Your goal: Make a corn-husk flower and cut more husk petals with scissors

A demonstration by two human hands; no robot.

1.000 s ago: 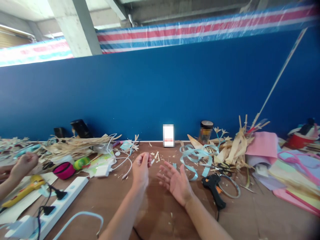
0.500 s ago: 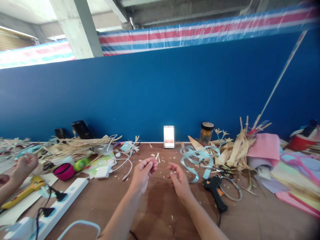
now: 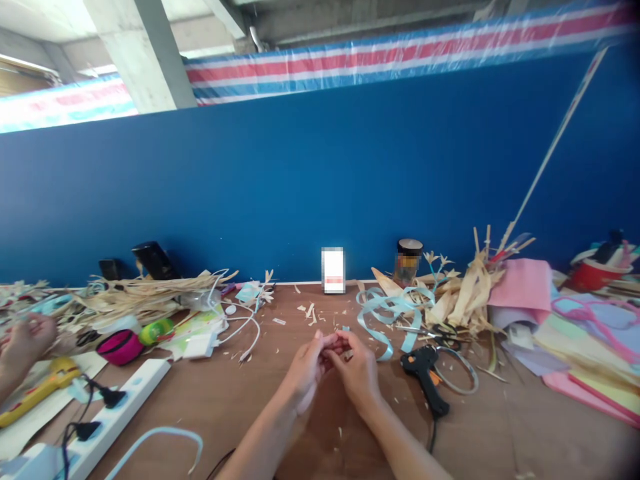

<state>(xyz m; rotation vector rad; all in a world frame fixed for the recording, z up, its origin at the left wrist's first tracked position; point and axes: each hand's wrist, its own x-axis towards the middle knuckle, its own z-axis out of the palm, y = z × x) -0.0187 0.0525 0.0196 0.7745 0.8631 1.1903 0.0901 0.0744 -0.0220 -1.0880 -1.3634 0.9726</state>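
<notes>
My left hand (image 3: pixel 307 373) and my right hand (image 3: pixel 357 367) meet above the middle of the brown table, fingertips touching. The fingers of both hands are curled into a pinch. Whatever lies between them is too small or too hidden to name. Pale husk scraps (image 3: pixel 311 313) are scattered just beyond the hands. To the right, light blue ribbon (image 3: pixel 385 320) lies in loose loops beside scissors (image 3: pixel 445 335). A black glue gun (image 3: pixel 425 380) rests on the table right of my right hand.
A white power strip (image 3: pixel 120 407) with black plugs lies at left, near a yellow glue gun (image 3: pixel 40 390) and another person's hand (image 3: pixel 33 340). Dried husks (image 3: pixel 463 300), a dark-lidded jar (image 3: pixel 409 263) and coloured sheets (image 3: pixel 595 360) stand or lie at right. A blue partition (image 3: pixel 300 180) rises behind.
My hands, apart before, have come together with fingertips meeting. The view has shifted slightly to the right. The other person's hand at left sits nearer the picture's edge.
</notes>
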